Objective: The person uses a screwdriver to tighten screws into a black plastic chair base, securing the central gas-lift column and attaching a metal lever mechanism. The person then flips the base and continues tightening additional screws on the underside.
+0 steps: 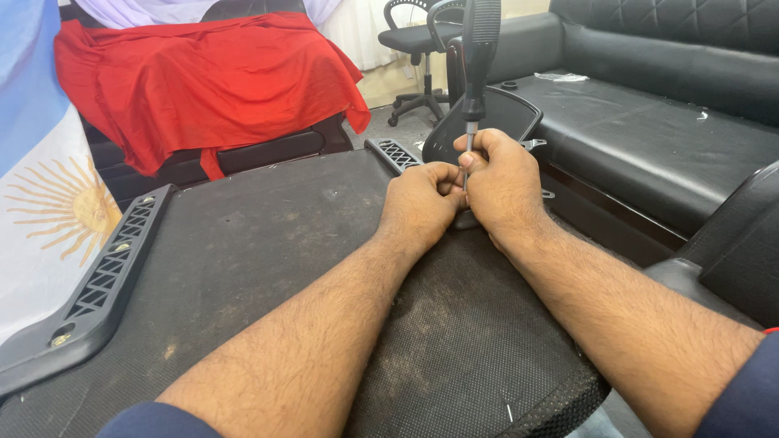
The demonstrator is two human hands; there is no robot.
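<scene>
A person's left hand (422, 203) and right hand (499, 182) meet, fingers curled tight, around the thin metal shaft of an upright screwdriver (477, 57), its black handle standing free above the knuckles at the far right edge of a dusty black chair seat underside (268, 243). A black slotted bracket (105, 276) is fixed along the seat's left edge, another (395, 152) at its far edge. Beyond lie a red cloth (203, 73) and a black sofa (649, 122).

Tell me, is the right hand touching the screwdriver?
Touching. The head view shows the right hand with its fingers closed around the screwdriver shaft, just below the black handle.
</scene>
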